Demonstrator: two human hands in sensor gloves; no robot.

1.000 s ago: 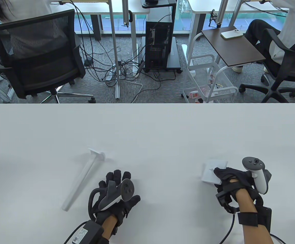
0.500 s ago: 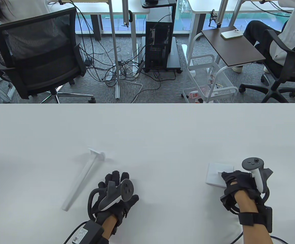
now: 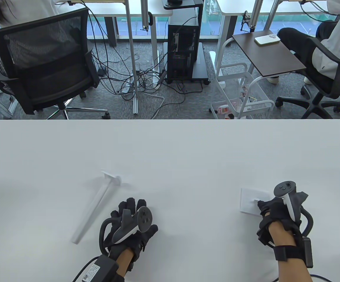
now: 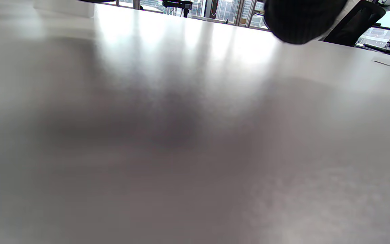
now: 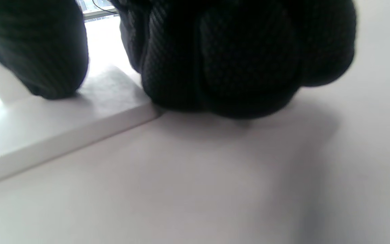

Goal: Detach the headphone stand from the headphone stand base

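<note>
The white headphone stand (image 3: 95, 208), a long rod with a flat cross piece at its far end, lies on the table, apart from the base. The white square base (image 3: 249, 199) lies flat at the right. My left hand (image 3: 137, 214) rests palm down on the table just right of the rod, fingers spread, touching nothing else. My right hand (image 3: 265, 207) is at the base's near right corner. In the right wrist view the thumb (image 5: 39, 51) rests on the base (image 5: 63, 125), and the curled fingers (image 5: 235, 61) sit on the table against its edge.
The white table (image 3: 170, 152) stretches wide around both parts, its far edge across the middle of the table view. Beyond it are office chairs (image 3: 46, 61), floor cables, a PC tower (image 3: 184, 50) and a wire cart (image 3: 240, 97).
My right hand has drawn back toward me off the base, which has turned square and settled flat. My left hand has shifted slightly. The stand has not moved.
</note>
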